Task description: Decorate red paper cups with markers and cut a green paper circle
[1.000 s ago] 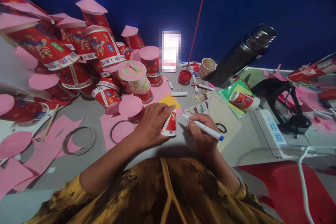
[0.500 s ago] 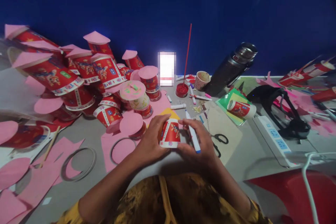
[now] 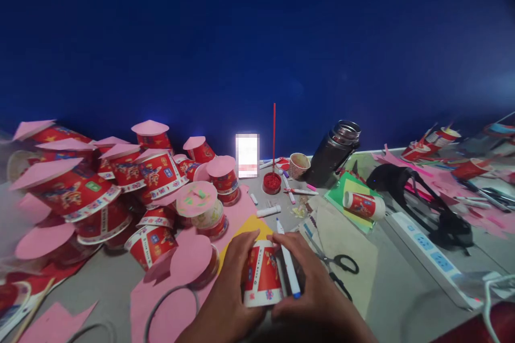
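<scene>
A red and white printed paper cup [image 3: 263,273] stands upside down between my hands, its wide rim downward. My left hand [image 3: 229,284] is wrapped round the cup's left side, thumb low near the rim. My right hand [image 3: 311,284] curls at the cup's right side and holds a white marker [image 3: 288,265] with a blue end, tip pointing away from me. Whether the right fingers press on the cup as well is hard to tell. Beyond the cup lies yellow paper [image 3: 254,226]. Black-handled scissors [image 3: 346,264] rest on beige paper [image 3: 362,278] right of my right hand.
Stacked red cups with pink paper cones [image 3: 151,174] crowd the left. A phone [image 3: 247,155] leans at the wall beside a red pot [image 3: 272,183] with an upright stick. A black flask [image 3: 333,153], a lying cup [image 3: 363,205] and a power strip [image 3: 430,257] are at right.
The view has tilted up, so the table and hands sit lower in the picture. The cup has turned slightly, its white lettered strip now nearer the middle. Both grips look the same.
</scene>
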`<state>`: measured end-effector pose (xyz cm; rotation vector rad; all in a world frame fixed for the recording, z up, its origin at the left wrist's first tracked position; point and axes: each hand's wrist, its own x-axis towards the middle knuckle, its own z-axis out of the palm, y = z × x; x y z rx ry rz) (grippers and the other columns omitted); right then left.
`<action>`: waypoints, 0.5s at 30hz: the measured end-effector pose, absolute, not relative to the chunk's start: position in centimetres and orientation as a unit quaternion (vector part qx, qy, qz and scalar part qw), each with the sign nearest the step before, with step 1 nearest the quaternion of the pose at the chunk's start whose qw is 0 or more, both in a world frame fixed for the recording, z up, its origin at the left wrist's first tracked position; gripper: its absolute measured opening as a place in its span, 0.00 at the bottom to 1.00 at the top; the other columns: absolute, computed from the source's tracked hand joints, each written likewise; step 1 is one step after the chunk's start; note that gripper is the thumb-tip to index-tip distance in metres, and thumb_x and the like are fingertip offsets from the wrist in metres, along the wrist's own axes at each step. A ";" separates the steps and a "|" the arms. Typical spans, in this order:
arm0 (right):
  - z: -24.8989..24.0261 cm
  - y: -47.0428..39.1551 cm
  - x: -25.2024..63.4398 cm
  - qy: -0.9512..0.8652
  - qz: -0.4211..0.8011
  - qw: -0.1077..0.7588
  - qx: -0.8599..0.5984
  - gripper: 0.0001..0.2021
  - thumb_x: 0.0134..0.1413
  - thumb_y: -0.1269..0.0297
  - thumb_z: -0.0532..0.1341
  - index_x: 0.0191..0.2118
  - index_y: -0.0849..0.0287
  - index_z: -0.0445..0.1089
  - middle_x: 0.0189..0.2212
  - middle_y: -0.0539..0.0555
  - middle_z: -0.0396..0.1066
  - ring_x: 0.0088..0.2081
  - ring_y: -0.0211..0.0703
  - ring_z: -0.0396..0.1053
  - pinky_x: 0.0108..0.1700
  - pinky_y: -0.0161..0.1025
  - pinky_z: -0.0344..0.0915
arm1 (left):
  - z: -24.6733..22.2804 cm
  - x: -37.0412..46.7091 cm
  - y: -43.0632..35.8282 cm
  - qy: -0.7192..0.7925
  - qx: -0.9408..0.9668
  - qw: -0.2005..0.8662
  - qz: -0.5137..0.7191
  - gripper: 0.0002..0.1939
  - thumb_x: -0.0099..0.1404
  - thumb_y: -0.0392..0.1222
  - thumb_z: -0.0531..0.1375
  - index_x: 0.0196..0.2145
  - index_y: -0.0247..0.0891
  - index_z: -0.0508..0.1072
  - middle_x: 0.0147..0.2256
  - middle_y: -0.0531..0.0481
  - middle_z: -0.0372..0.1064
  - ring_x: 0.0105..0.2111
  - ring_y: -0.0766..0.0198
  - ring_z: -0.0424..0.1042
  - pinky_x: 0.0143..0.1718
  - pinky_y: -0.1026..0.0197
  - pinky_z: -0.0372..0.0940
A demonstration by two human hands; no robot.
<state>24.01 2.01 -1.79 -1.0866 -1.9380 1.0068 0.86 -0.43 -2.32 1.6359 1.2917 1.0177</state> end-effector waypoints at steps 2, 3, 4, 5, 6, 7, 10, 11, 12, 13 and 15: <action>-1.5 1.8 24.2 -0.698 0.430 0.380 -0.428 0.56 0.34 0.38 0.82 0.69 0.54 0.68 0.66 0.67 0.69 0.66 0.72 0.69 0.69 0.59 0.67 | -2.9 0.7 -0.6 0.500 0.600 0.459 0.424 0.53 0.55 0.49 0.76 0.74 0.49 0.58 0.72 0.35 0.57 0.69 0.31 0.64 0.68 0.32 0.64; -1.4 1.7 24.3 -0.668 0.453 0.402 -0.431 0.56 0.34 0.37 0.81 0.70 0.54 0.67 0.66 0.67 0.69 0.66 0.72 0.69 0.69 0.59 0.66 | -3.1 0.6 -0.7 0.476 0.579 0.502 0.432 0.56 0.55 0.51 0.76 0.75 0.49 0.55 0.73 0.34 0.56 0.69 0.31 0.64 0.68 0.32 0.64; -1.3 1.6 24.3 -0.636 0.479 0.424 -0.431 0.57 0.34 0.36 0.81 0.70 0.54 0.67 0.67 0.67 0.69 0.66 0.72 0.70 0.69 0.58 0.66 | -3.2 0.6 -0.8 0.444 0.557 0.549 0.437 0.58 0.55 0.53 0.76 0.76 0.49 0.53 0.73 0.33 0.57 0.69 0.31 0.65 0.68 0.32 0.63; -1.3 1.5 24.2 -0.605 0.506 0.444 -0.427 0.58 0.34 0.36 0.81 0.70 0.53 0.66 0.66 0.67 0.70 0.66 0.71 0.71 0.69 0.58 0.67 | -3.2 0.6 -0.8 0.408 0.533 0.597 0.440 0.61 0.54 0.55 0.77 0.77 0.49 0.51 0.72 0.33 0.58 0.69 0.31 0.65 0.68 0.32 0.63; -1.3 1.4 24.1 -0.575 0.530 0.461 -0.418 0.58 0.33 0.36 0.81 0.70 0.52 0.66 0.66 0.66 0.71 0.65 0.70 0.72 0.68 0.58 0.69 | -3.1 0.7 -0.9 0.373 0.505 0.640 0.443 0.63 0.53 0.57 0.78 0.77 0.48 0.51 0.72 0.32 0.59 0.69 0.30 0.65 0.68 0.32 0.62; -1.2 1.4 24.0 -0.551 0.551 0.476 -0.408 0.58 0.32 0.36 0.82 0.70 0.52 0.65 0.66 0.66 0.72 0.65 0.70 0.73 0.67 0.57 0.70 | -2.8 0.8 -0.9 0.348 0.475 0.672 0.449 0.64 0.51 0.58 0.79 0.77 0.48 0.51 0.72 0.32 0.59 0.70 0.30 0.64 0.69 0.32 0.61; -1.3 1.3 23.5 -0.510 0.583 0.502 -0.385 0.57 0.32 0.35 0.82 0.69 0.50 0.66 0.64 0.65 0.74 0.64 0.68 0.74 0.66 0.56 0.71 | -1.8 1.1 -0.9 0.326 0.386 0.725 0.468 0.64 0.48 0.56 0.81 0.75 0.47 0.57 0.73 0.32 0.58 0.72 0.29 0.59 0.71 0.33 0.58; -1.3 1.3 23.3 -0.505 0.586 0.505 -0.383 0.57 0.32 0.36 0.82 0.69 0.51 0.66 0.64 0.66 0.74 0.64 0.68 0.74 0.66 0.56 0.71 | -1.5 1.3 -0.9 0.327 0.361 0.734 0.474 0.63 0.47 0.55 0.82 0.74 0.47 0.59 0.73 0.33 0.58 0.73 0.29 0.58 0.71 0.34 0.58; -1.4 1.3 23.1 -0.501 0.589 0.505 -0.383 0.57 0.32 0.36 0.82 0.69 0.51 0.67 0.64 0.66 0.74 0.64 0.68 0.74 0.66 0.56 0.71 | -1.3 1.4 -0.9 0.326 0.340 0.741 0.479 0.61 0.46 0.54 0.83 0.73 0.47 0.62 0.73 0.34 0.58 0.73 0.29 0.57 0.72 0.35 0.58; -1.4 1.3 23.0 -0.497 0.592 0.506 -0.384 0.57 0.32 0.36 0.82 0.69 0.51 0.67 0.64 0.66 0.74 0.64 0.68 0.74 0.65 0.56 0.72 | -1.2 1.5 -0.9 0.325 0.321 0.745 0.485 0.60 0.45 0.54 0.83 0.72 0.48 0.64 0.74 0.35 0.59 0.73 0.30 0.57 0.72 0.36 0.58; -1.6 1.3 22.8 -0.488 0.596 0.509 -0.384 0.57 0.33 0.35 0.81 0.69 0.52 0.66 0.64 0.67 0.73 0.63 0.69 0.74 0.65 0.57 0.73 | -1.3 1.8 -1.0 0.324 0.293 0.747 0.502 0.59 0.43 0.52 0.84 0.70 0.49 0.66 0.74 0.37 0.59 0.74 0.31 0.56 0.72 0.38 0.58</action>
